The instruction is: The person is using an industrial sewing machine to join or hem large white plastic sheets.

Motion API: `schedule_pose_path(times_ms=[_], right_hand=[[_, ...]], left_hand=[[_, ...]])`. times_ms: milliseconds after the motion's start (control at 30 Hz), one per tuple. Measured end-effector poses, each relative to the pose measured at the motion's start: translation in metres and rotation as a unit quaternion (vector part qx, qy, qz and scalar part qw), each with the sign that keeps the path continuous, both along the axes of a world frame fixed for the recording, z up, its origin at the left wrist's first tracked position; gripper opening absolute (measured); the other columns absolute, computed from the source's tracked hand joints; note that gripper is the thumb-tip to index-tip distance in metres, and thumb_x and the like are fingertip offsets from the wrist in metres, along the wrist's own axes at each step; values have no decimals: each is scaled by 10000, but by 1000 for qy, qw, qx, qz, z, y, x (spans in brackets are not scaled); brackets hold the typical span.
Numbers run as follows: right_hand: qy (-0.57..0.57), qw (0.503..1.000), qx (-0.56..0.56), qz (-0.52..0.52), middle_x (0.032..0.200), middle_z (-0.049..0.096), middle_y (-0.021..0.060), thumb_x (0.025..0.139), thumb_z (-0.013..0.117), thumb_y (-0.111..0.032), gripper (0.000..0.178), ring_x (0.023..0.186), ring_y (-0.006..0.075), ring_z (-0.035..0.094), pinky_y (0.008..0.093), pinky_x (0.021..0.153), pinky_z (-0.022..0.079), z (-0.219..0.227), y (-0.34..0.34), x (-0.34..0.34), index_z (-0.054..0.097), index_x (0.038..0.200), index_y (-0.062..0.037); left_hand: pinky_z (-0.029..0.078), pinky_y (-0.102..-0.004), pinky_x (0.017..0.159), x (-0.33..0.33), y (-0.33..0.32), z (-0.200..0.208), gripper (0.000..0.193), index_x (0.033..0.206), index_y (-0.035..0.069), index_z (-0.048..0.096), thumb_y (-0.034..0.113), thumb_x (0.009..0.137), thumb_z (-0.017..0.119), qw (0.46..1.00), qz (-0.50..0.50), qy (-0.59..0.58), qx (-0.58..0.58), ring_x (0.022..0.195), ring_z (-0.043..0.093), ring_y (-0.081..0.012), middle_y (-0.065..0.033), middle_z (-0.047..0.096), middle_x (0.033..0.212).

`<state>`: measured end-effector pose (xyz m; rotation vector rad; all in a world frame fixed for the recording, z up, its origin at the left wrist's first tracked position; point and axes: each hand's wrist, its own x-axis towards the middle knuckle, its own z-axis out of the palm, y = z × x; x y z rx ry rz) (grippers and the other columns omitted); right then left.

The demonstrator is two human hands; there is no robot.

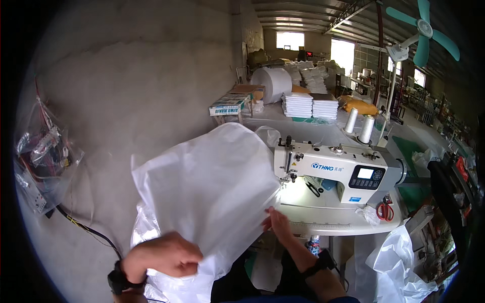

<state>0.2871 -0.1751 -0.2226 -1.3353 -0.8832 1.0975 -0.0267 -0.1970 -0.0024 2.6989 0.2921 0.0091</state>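
A large white, slightly glossy plastic-like sheet (212,174) spreads in front of me, its right edge reaching the needle end of a white sewing machine (328,166). With bent fingers my right hand (277,224) pinches the sheet's right edge, just in front of the machine bed. My left hand (169,255) is closed, lying over the lower left of the sheet with its fingers curled under. Whether a fold is in those fingers is hidden. Light from the lamp falls by the needle, where the sheet's edge lies.
Red-handled scissors (385,211) rest at the right end of the machine table; black scissors (314,189) lie under the arm. Two thread cones (366,129) stand behind. Crumpled white material (401,262) hangs at right. A plastic bag of wiring (48,151) hangs on the left wall.
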Motion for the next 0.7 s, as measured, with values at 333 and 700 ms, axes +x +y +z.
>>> schedule_pose_path(times_ms=[333, 700], right_hand=[[20, 993, -88, 70, 799, 610, 41, 907, 508, -284, 306, 671, 146, 582, 285, 595, 479, -103, -67, -21, 597, 988, -2], [153, 971, -3, 186, 891, 640, 60, 941, 496, -290, 315, 825, 147, 620, 299, 745, 509, -71, -63, -47, 596, 1033, -5]], left_hand=[[493, -406, 591, 122, -34, -241, 330, 789, 64, 630, 371, 870, 539, 992, 104, 68, -31, 628, 617, -326, -158, 622, 707], [89, -676, 1021, 105, 134, -239, 559, 1352, 239, 424, 517, 869, 463, 837, 536, -37, 100, 1379, 157, -329, -60, 287, 1467]])
